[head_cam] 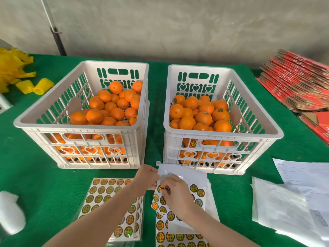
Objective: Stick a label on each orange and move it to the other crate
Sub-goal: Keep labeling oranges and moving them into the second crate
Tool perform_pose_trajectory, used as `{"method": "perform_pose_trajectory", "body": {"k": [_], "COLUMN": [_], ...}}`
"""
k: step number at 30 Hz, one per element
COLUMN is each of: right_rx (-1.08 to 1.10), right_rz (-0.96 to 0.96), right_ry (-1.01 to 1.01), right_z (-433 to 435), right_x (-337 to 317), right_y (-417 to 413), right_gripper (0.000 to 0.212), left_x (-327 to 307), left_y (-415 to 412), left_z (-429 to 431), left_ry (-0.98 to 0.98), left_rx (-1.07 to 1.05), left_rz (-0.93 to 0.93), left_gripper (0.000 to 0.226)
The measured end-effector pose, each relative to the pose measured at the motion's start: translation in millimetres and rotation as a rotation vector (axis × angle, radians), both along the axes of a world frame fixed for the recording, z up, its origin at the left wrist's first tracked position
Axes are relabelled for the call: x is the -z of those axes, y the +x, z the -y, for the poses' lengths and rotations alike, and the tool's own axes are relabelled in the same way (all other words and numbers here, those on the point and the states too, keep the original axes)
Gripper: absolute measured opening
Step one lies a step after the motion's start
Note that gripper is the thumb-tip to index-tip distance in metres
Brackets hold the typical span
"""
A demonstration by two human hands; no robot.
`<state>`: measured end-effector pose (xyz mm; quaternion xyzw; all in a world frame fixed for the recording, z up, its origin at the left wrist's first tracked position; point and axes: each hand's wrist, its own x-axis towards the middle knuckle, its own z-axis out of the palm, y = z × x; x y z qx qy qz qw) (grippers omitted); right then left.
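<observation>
Two white plastic crates stand side by side on the green cloth. The left crate holds plain oranges. In the right crate lie oranges with round labels. Below the crates, my left hand holds the edge of a partly used sticker sheet. My right hand pinches a round holographic label on that sheet. A full sheet of labels lies to the left under my left forearm.
Yellow foam fruit sleeves pile at the far left. Red flattened cartons stack at the right edge. White papers lie at the lower right, and a white plastic item sits at the lower left.
</observation>
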<state>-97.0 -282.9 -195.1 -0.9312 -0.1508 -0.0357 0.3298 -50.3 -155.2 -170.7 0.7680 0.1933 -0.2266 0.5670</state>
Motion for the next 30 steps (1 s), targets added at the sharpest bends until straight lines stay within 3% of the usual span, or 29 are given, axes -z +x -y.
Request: {"method": "perform_pose_trajectory", "body": {"k": [5, 11, 14, 18, 21, 23, 26, 28, 30], "right_rx": [0.002, 0.169, 0.113, -0.106, -0.165, -0.210, -0.284, -0.292, -0.262], "right_rz": [-0.004, -0.317, -0.124, 0.264, 0.367, 0.273, 0.114, 0.046, -0.032], "right_ry": [0.143, 0.362, 0.398, 0.567, 0.542, 0.463, 0.205, 0.107, 0.076], "right_z": [2.6, 11.9, 5.5, -37.2, -83.3, -111.2, -139.1, -148.5, -151.2], "right_x": [-0.1, -3.1, -33.6, -113.9, -155.7, -170.6, -168.4, -161.0, -154.3], "right_y": [-4.2, -10.7, -11.7, 19.9, 69.1, 104.2, 147.6, 164.2, 171.9], "right_gripper": [0.014, 0.023, 0.020, 0.007, 0.011, 0.025, 0.045, 0.053, 0.057], "left_x": [4.7, 8.4, -9.6, -71.5, -110.2, -126.0, -134.5, -133.8, -130.1], "left_y": [2.3, 5.1, -1.9, -10.6, 2.1, 25.2, 80.7, 118.0, 150.4], "left_z": [1.3, -4.6, -19.3, -64.3, -110.0, -142.7, -195.1, -221.3, -231.0], "left_ry": [0.024, 0.255, 0.448, 0.323, 0.275, 0.315, 0.532, 0.707, 0.887], "left_rx": [0.119, 0.319, 0.309, 0.109, -0.099, -0.241, -0.321, -0.181, 0.091], "left_rz": [0.055, 0.229, 0.481, 1.059, 1.232, 1.178, 0.867, 0.666, 0.520], "left_gripper": [0.022, 0.010, 0.023, 0.013, 0.013, 0.015, 0.020, 0.028, 0.039]}}
